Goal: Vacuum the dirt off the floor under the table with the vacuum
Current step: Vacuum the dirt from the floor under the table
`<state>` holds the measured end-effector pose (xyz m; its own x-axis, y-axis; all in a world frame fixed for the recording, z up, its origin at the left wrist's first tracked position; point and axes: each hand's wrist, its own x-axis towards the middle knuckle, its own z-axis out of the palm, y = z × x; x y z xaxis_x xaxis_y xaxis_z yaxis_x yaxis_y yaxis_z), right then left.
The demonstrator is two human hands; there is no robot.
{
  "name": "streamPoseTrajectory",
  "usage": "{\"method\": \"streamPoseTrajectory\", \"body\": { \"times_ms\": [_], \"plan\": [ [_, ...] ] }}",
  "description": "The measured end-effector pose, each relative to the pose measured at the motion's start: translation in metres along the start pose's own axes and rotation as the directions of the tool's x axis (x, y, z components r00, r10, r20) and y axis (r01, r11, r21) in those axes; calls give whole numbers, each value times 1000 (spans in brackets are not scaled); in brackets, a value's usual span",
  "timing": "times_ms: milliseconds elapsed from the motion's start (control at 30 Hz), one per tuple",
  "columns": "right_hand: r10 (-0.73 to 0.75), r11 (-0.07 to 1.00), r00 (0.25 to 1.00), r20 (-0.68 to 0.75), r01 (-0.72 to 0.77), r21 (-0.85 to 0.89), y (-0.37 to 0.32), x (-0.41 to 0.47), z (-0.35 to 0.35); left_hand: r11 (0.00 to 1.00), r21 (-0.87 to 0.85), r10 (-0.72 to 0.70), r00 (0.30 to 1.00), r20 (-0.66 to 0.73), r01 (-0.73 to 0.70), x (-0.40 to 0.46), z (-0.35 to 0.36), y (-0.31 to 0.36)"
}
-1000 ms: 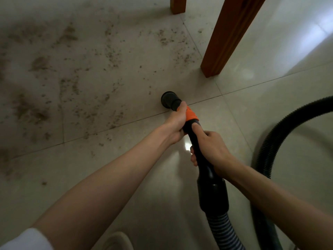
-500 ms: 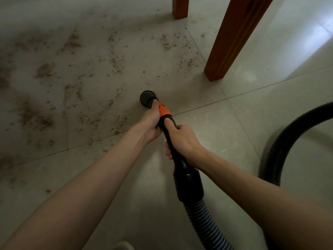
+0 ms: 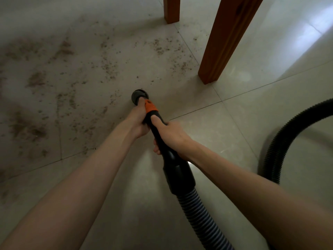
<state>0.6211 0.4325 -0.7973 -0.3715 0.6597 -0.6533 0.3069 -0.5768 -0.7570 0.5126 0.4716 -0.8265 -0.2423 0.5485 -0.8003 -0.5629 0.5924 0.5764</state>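
Observation:
I hold a black vacuum wand (image 3: 177,170) with an orange collar (image 3: 150,106). Its round nozzle (image 3: 137,96) points down at the pale tiled floor. My left hand (image 3: 139,121) grips the wand just behind the collar. My right hand (image 3: 170,136) grips it a little further back. Brown dirt (image 3: 70,100) lies scattered across the tiles to the left of and beyond the nozzle, with thicker patches at the far left.
A wooden table leg (image 3: 223,42) stands right of the nozzle and a second leg (image 3: 172,9) stands further back. The ribbed black hose (image 3: 281,141) loops over the floor on the right. Tiles on the right look free of dirt.
The nozzle swept left from near the close table leg towards the dirt, then shifted slightly forward. Both hands kept their grip on the wand.

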Motion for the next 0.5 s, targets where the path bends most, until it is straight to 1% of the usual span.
{"method": "streamPoseTrajectory", "body": {
  "times_ms": [67,167,300,400,500],
  "plan": [
    [40,999,995,93,-43,25,-1,-3,0,1000,-5,-6,1000,-19,5,1,-5,7],
    [71,997,983,169,-66,-33,3,-10,-1,1000,26,-12,999,-40,13,-5,-6,12],
    [-3,997,989,146,15,-80,8,-12,0,999,48,21,994,-108,-15,-5,-4,11],
    [-4,992,989,149,23,-125,12,-12,6,999,19,35,991,-133,-33,-1,-16,6],
    [-1,987,990,138,23,-159,12,-8,11,997,41,73,990,-123,-69,1,-27,1]
  ]
}}
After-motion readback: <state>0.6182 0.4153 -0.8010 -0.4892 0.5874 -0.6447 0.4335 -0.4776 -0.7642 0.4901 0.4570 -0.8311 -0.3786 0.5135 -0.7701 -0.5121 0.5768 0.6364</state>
